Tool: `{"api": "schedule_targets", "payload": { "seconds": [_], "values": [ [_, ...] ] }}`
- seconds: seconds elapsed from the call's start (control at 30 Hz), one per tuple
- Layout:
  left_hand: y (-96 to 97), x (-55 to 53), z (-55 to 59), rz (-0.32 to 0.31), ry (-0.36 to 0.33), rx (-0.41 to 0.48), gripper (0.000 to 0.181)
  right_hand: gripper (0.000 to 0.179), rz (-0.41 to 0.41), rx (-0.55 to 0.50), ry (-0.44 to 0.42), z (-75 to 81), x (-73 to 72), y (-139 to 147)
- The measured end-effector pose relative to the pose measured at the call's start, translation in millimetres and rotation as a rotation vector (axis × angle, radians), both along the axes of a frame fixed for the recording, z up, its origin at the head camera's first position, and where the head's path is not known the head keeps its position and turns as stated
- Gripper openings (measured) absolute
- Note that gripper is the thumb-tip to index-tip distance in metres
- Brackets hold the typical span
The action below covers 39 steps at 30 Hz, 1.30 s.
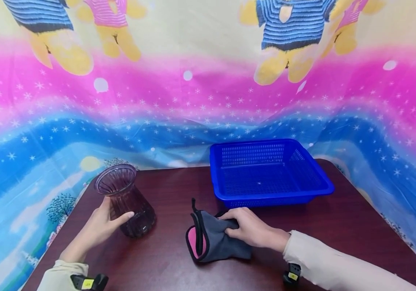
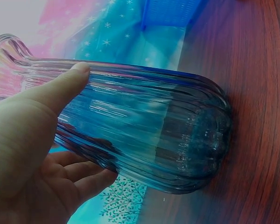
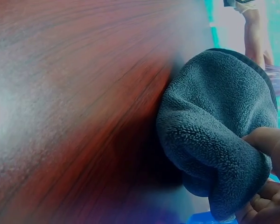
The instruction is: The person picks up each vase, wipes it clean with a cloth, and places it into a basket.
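A ribbed, tinted glass vase (image 1: 136,202) with a flared rim stands at the left of the table, its base at the tabletop. My left hand (image 1: 98,226) grips its side, the thumb (image 2: 67,86) on one face and the fingers (image 2: 91,179) round the other. Close to the table's middle, a folded grey cleaning cloth (image 1: 216,238) with black edging shows a bit of its pink side. My right hand (image 1: 251,228) pinches this cloth between thumb and fingers. In the right wrist view the fuzzy grey cloth (image 3: 210,121) bunches up at those fingers.
A blue plastic basket (image 1: 273,196) with perforated walls stands at the back right, behind the right hand. The dark red wooden table (image 1: 171,186) ends against a printed cloth backdrop (image 1: 178,101) at the back and sides.
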<state>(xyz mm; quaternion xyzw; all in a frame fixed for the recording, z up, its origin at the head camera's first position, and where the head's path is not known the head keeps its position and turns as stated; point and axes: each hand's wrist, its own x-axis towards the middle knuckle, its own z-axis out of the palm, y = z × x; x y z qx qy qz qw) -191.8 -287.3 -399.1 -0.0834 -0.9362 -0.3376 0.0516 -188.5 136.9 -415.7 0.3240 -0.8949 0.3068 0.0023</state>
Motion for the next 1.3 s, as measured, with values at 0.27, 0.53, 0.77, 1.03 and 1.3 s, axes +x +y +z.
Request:
{"api": "schedule_targets", "payload": {
  "seconds": [0.27,0.53,0.77,1.03,1.3],
  "values": [
    [-0.1,-0.2,0.2,-0.002,0.01,-0.006,0.082,0.029,-0.011,0.028,0.009,0.7,2.3,12.5],
    [0.4,0.5,-0.1,0.003,0.006,0.01,0.08,0.03,-0.032,0.043,-0.004,-1.3,5.2,26.9],
    [0.1,-0.2,-0.7,0.002,0.008,0.009,0.08,0.03,-0.04,0.048,-0.02,-0.8,7.2,39.6],
    [0.4,-1.5,0.1,-0.005,-0.003,0.012,0.082,0.031,-0.051,0.065,-0.053,-0.4,8.2,54.3],
    [0.1,-0.5,0.0,-0.005,-0.005,0.01,0.082,0.03,-0.055,0.078,-0.039,0.6,10.1,65.3]
  ]
}}
